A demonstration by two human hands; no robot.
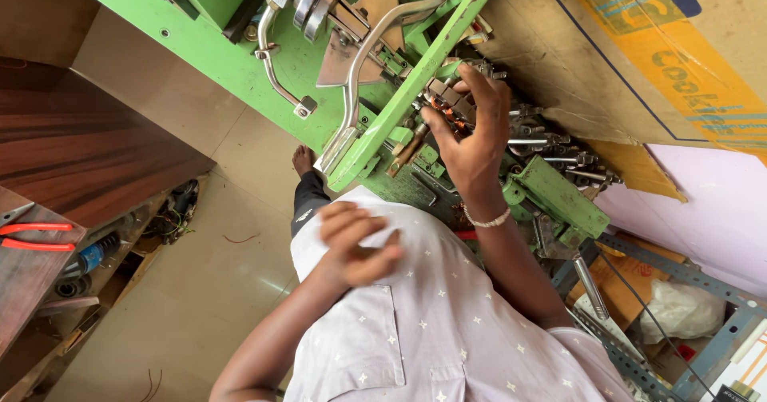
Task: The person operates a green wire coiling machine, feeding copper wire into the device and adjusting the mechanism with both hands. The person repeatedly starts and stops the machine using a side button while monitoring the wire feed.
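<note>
Your right hand (471, 142) pinched narrowly at the copper-wound part (449, 114) in the green machine (399, 106), while your left hand (355, 242), loosely curled and empty, hung well back at your shirt (431, 322).

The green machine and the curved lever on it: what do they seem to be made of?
The green machine looks like painted metal: flat rigid plates with bolt heads and worn edges. The curved lever looks like bare, polished steel, silvery with bright highlights. The right hand reaches into the mechanism beside it.

At your upper right, behind the green machine, leans a flattened brown cardboard carton (559, 66) with an orange-yellow band, blue lettering and thin dark lines.
</note>
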